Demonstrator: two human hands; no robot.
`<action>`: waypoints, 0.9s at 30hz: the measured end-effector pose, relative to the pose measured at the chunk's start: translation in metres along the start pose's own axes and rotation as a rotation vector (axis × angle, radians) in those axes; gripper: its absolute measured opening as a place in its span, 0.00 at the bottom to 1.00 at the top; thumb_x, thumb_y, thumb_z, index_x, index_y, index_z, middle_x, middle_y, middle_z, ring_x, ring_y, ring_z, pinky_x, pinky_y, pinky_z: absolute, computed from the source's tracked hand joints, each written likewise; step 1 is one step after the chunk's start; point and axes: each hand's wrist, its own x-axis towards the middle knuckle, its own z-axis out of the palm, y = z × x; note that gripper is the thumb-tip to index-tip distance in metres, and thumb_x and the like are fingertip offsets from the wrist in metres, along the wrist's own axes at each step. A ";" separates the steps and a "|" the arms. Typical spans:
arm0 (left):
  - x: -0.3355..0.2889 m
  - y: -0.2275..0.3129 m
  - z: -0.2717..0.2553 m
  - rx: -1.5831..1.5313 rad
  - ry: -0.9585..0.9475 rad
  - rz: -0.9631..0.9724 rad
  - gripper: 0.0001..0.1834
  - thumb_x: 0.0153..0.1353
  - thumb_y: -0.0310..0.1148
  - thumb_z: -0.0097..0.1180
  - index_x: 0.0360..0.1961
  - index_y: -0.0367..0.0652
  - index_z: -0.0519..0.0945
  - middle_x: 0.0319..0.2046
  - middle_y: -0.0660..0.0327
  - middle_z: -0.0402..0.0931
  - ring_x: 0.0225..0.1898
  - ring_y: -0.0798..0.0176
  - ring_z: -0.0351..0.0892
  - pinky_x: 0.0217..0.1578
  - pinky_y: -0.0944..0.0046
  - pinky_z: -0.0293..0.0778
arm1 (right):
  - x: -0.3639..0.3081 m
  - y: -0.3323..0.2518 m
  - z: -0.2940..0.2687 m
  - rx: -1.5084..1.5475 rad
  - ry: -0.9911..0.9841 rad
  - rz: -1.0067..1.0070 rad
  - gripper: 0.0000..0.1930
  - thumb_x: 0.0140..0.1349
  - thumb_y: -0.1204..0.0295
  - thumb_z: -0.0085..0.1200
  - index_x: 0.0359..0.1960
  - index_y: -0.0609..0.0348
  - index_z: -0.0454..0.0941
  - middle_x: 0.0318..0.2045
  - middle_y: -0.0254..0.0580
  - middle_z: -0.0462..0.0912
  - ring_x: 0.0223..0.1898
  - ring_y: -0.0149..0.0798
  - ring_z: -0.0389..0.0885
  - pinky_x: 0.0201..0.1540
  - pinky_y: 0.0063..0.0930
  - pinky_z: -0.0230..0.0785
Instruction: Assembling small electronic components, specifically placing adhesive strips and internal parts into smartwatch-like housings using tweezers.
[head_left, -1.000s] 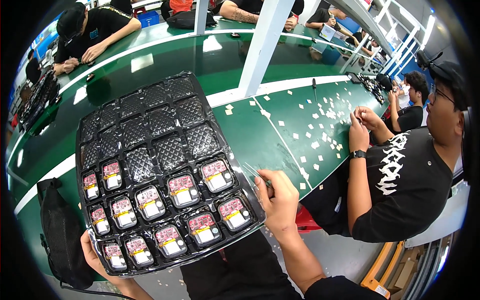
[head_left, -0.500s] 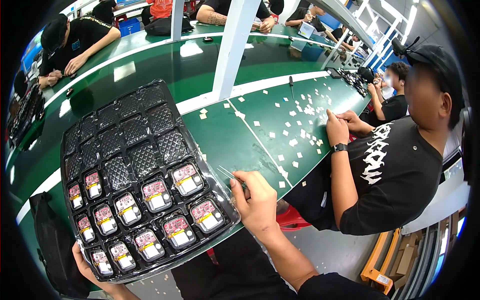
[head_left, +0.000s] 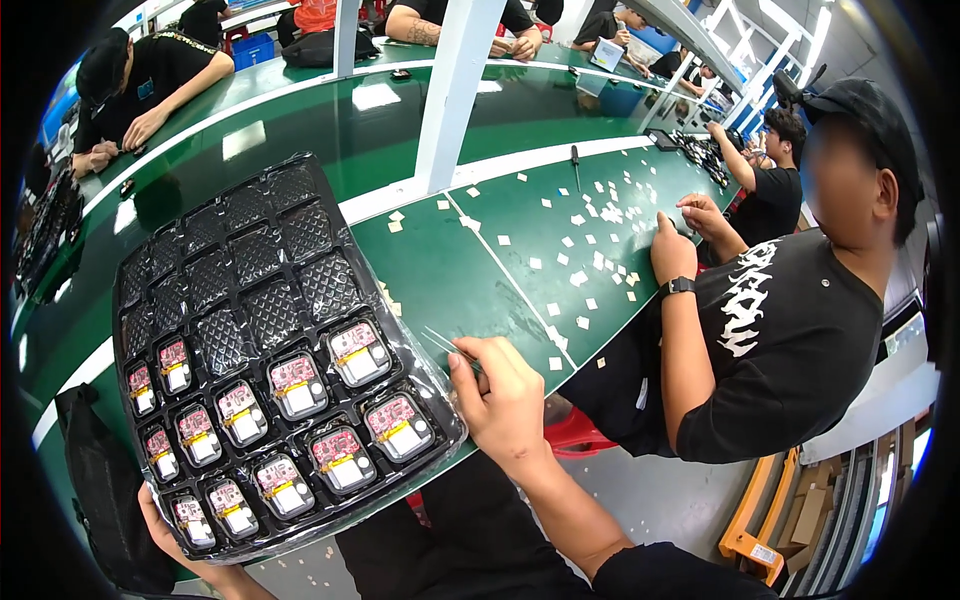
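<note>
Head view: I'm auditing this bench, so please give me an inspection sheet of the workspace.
Surface: glossy green bench with white dividing lines.
Job's things: black quilted plastic tray, near pockets holding small red circuit boards, far pockets empty.
Clutter: small white squares scattered; a screwdriver.
Grippers: left hand under the tray's near corner; right hand at its right edge, holding tweezers.
Cables: nothing seen.
Surroundings: seated co-worker in black shirt; others beyond.

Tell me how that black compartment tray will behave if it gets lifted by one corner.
The black tray looks thin and moulded, so it would probably flex or sag. Its filled pockets sit at the near end, where the small red boards lie loose, so tilting may spill them. The left hand at its near edge suggests it is light.
</note>
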 end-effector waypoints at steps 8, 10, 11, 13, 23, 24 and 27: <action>0.001 -0.001 -0.001 0.023 -0.015 0.023 0.14 0.71 0.28 0.46 0.55 0.35 0.73 0.44 0.62 0.80 0.43 0.70 0.81 0.46 0.66 0.81 | 0.000 -0.002 -0.002 -0.002 -0.008 0.011 0.07 0.64 0.75 0.61 0.42 0.61 0.82 0.36 0.47 0.83 0.32 0.51 0.84 0.35 0.39 0.76; 0.001 -0.001 0.000 0.006 -0.022 0.016 0.14 0.71 0.28 0.46 0.54 0.35 0.73 0.44 0.62 0.80 0.42 0.70 0.81 0.46 0.66 0.81 | 0.000 -0.001 -0.002 -0.003 -0.006 0.000 0.07 0.64 0.75 0.62 0.42 0.61 0.82 0.35 0.47 0.83 0.32 0.51 0.84 0.34 0.39 0.76; 0.000 -0.003 -0.001 0.009 -0.012 0.020 0.14 0.71 0.28 0.46 0.55 0.35 0.74 0.44 0.62 0.80 0.42 0.70 0.81 0.45 0.66 0.81 | 0.000 -0.001 -0.002 -0.004 -0.003 -0.009 0.07 0.64 0.75 0.62 0.43 0.61 0.82 0.35 0.47 0.83 0.32 0.51 0.84 0.34 0.39 0.76; 0.002 -0.004 -0.001 0.014 0.001 0.031 0.14 0.71 0.27 0.46 0.55 0.35 0.74 0.44 0.62 0.80 0.42 0.70 0.81 0.45 0.66 0.81 | -0.001 0.000 0.000 0.001 -0.003 -0.004 0.07 0.64 0.75 0.62 0.43 0.61 0.82 0.35 0.47 0.83 0.31 0.51 0.84 0.33 0.38 0.76; 0.002 -0.006 -0.006 0.028 -0.045 0.022 0.16 0.70 0.29 0.49 0.56 0.34 0.73 0.46 0.61 0.78 0.45 0.69 0.80 0.47 0.66 0.80 | 0.000 0.000 0.002 -0.009 0.005 -0.014 0.07 0.63 0.76 0.62 0.42 0.62 0.82 0.34 0.47 0.83 0.29 0.50 0.84 0.31 0.37 0.75; 0.000 -0.003 -0.004 0.030 -0.044 0.018 0.16 0.70 0.29 0.49 0.56 0.34 0.73 0.46 0.61 0.78 0.45 0.69 0.80 0.47 0.66 0.80 | 0.000 0.000 0.001 -0.010 0.000 -0.014 0.07 0.63 0.76 0.62 0.42 0.62 0.82 0.34 0.47 0.83 0.29 0.50 0.84 0.31 0.37 0.75; -0.001 0.002 -0.002 0.064 -0.042 0.056 0.15 0.69 0.28 0.50 0.55 0.34 0.74 0.46 0.61 0.78 0.45 0.70 0.80 0.47 0.66 0.80 | 0.000 -0.001 0.000 0.004 0.008 -0.018 0.07 0.63 0.77 0.62 0.42 0.62 0.82 0.34 0.47 0.83 0.28 0.49 0.83 0.30 0.36 0.75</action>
